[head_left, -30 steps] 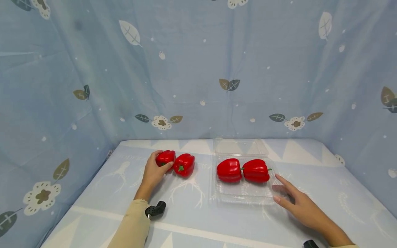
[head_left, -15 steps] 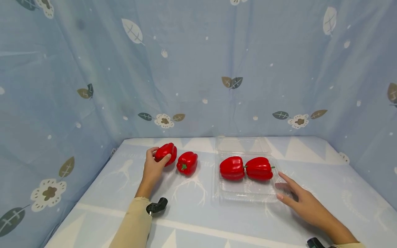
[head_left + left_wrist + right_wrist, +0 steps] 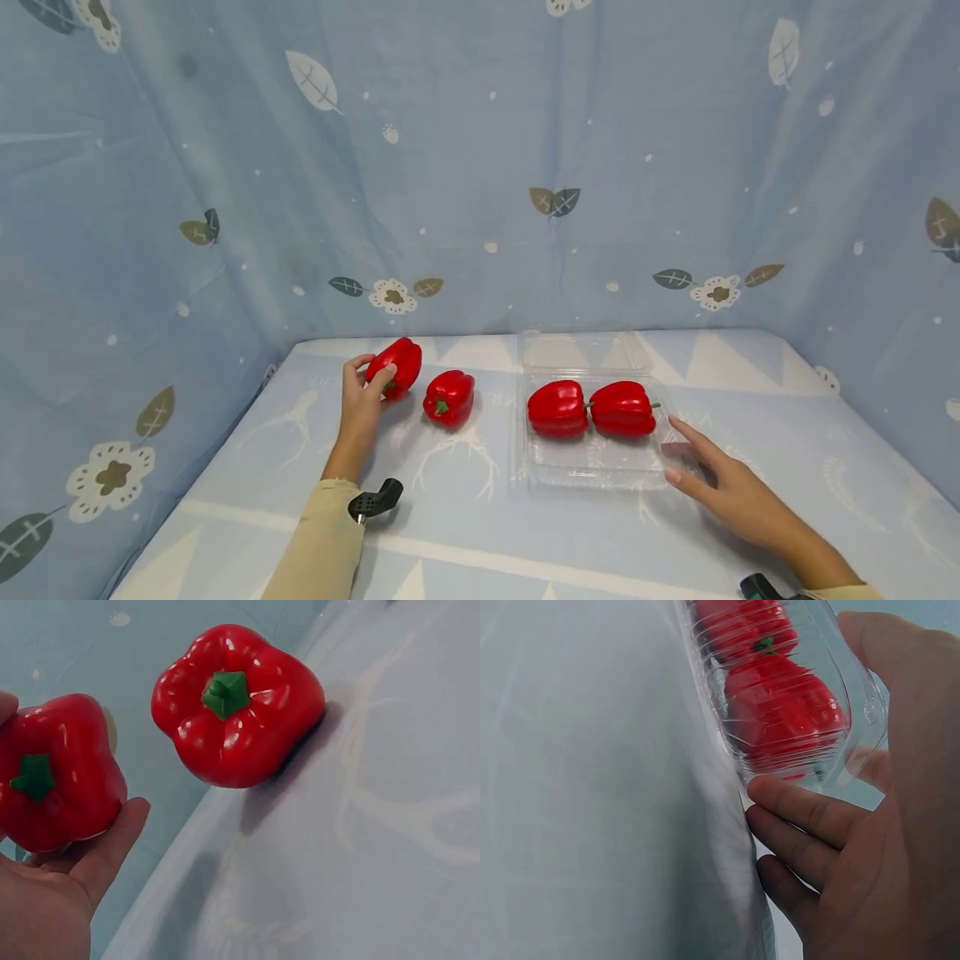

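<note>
A: What's the L hand (image 3: 358,402) doing?

B: Fingers and thumb curled round a red pepper (image 3: 395,366), lifted just off the cloth at about 10 o'clock on the table (image 3: 465,533). On the wrist cam its green stem faces the lens, thumb under it.

A: And the R hand (image 3: 731,493)?

B: Flat, fingers straight, tips touching the near-right corner of the clear plastic box (image 3: 592,471) at about 2 o'clock. Holds nothing; looks like it's steadying the box.

A: So which step?

B: I'd say pick-up done, carry not begun. Next calls for moving the held pepper to 3 o'clock, over toward the box, then down into the bare strip at its near side.

A: Anything in the way?

B: A second loose pepper (image 3: 448,397) lies just at 3 o'clock of the held one, right on that path, so go over it. Two peppers in the box (image 3: 589,408) sit touching, filling the far half; room's tight. Box lid (image 3: 581,354) lies open behind at 12 o'clock. Blue leaf-print cloth (image 3: 480,167) hangs round the back.
</note>
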`<state>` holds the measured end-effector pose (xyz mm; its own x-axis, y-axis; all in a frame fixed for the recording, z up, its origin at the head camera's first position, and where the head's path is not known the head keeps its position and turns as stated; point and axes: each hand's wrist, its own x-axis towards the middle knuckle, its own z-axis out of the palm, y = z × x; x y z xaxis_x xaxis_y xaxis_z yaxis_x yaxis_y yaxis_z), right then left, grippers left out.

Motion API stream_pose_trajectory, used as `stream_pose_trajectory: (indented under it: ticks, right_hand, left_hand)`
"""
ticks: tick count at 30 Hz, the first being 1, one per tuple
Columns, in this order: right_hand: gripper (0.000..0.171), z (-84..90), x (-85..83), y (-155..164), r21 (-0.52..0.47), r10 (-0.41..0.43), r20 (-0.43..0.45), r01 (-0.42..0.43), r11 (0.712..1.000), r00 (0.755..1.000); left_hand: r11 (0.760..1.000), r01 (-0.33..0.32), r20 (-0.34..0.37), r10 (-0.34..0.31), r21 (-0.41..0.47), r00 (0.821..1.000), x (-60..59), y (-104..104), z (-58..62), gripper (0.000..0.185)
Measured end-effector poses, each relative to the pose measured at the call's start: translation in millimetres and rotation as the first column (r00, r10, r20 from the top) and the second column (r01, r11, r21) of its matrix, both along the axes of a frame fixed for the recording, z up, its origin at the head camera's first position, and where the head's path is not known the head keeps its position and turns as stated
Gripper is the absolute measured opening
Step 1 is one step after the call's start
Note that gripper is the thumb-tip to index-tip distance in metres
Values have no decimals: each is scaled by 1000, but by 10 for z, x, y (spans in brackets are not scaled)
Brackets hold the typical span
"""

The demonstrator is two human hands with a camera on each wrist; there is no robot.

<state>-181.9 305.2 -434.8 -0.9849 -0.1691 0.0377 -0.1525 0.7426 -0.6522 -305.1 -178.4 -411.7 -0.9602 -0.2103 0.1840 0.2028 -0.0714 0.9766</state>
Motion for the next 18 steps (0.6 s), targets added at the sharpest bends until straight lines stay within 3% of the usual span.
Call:
stream_pose_trajectory:
  ticks: [10,18]
  right_hand:
    - [76,-17,30,-18,-3,2,-4,-2,1000,1000]
    - [76,-15,16,0,7,-1,-37,2,1000,999]
  left_hand:
    - [998,21,-23,-19,59,1000,50,47,50,65]
    - [999,41,-11,-41,23,999,33,100,107,65]
